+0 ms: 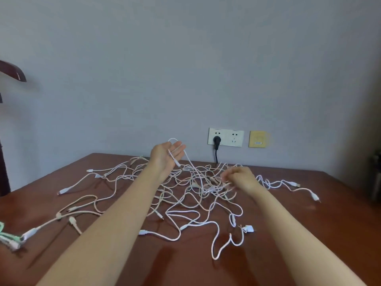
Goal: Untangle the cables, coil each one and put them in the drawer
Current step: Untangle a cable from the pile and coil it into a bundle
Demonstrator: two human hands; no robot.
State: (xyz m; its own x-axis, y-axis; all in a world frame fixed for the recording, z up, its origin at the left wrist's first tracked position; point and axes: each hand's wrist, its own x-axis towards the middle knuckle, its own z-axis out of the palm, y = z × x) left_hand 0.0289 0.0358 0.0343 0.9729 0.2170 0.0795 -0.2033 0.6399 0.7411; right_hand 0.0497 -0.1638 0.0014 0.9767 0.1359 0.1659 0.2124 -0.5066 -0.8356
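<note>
Head camera faces forward-down, close over table (309, 223).

The tangled cables (185, 195) are plain white, a few strands tinted faintly pink or cream. At the table's left edge lies a pale green cable (2, 226). The table (185, 271) is glossy reddish-brown. The wall (185, 58) is plain pale grey-blue. On it are a white socket plate (237, 138), a black plug (216, 140) and a yellow wall plate (257, 139).
</note>
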